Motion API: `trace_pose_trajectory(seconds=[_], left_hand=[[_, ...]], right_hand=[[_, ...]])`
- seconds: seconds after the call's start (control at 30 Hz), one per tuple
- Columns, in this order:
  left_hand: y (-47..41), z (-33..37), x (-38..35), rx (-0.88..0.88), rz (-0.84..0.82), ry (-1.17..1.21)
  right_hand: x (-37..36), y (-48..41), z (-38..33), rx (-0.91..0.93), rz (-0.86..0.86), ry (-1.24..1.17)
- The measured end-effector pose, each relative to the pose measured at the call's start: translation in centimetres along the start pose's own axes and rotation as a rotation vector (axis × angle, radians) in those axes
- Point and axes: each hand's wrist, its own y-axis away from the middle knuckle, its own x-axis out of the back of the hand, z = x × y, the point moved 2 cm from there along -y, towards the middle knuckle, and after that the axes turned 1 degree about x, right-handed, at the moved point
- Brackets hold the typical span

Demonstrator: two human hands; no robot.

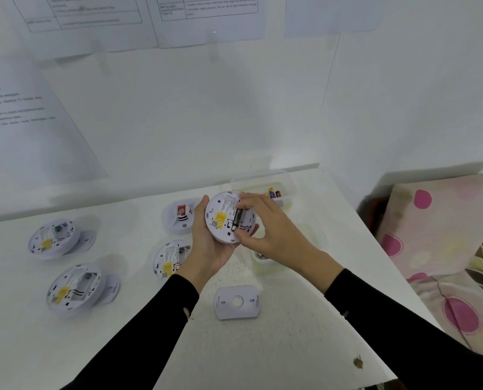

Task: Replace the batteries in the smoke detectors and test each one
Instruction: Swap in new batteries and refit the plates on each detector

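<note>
**Seating a Battery in the Held Smoke Detector**

The left hand [210, 246] grips the smoke detector [220, 218] by its rim, fingers curled round the edge. The unit is raised above the middle of the bench [291, 347] with its back face turned to the camera. The right hand [274, 226] pinches a dark battery [237, 220] lying in the detector's open compartment; whether the cell is fully seated cannot be told. Both hands meet on the unit. Black sleeves [375, 305] cover both forearms.

Further units lie on the bench: a far-left detector [56, 237] and a front-left detector [74, 288] toward the left edge, and a red-labelled detector [178, 218] and a fourth detector [168, 258] just beside the left hand. A loose mounting plate [237, 302] lies nearer the front edge. A clear tub [288, 184] holding batteries stands at the far edge, behind the held unit. Printed sheets [94, 21] hang on the white wall. Floral fabric [445, 249] lies beyond the right edge.
</note>
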Motion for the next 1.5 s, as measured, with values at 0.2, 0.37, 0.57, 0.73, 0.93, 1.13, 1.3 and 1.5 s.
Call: trace_pose_trajectory(seconds=[0.2,0.37,0.57,0.73,0.93,1.13,1.3,1.5], left_hand=[[0.1,0.1,-0.2,0.003,-0.004,-0.07],[-0.1,0.1,-0.5,0.018,-0.008,-0.092],[-0.4,0.1,-0.2,0.066,-0.009,0.021],[-1.2,-0.2,-1.1,0.055,-0.013,0.001],[-2.2,-0.5,0.2,0.034,0.043,0.087],[-2.0,-0.5,0.9,0.015,0.03,0.12],[-1.5,0.3,1.8,0.024,-0.001,0.129],[-0.1,3.2,3.4,-0.024,0.003,0.091]], right_hand=[[0.1,-0.4,-0.2,-0.007,0.036,0.059],[0.4,0.0,-0.5,0.03,0.096,0.058],[0.7,0.8,1.0,0.266,-0.003,0.206],[1.6,1.4,1.6,0.051,0.192,-0.125],[2.7,3.6,4.7,-0.376,0.251,-0.197],[1.2,5.1,5.3,-0.262,0.07,0.143],[-3.1,7.3,1.2,0.191,-0.172,0.06],[-7.3,9.6,3.0,0.122,-0.457,0.107]])
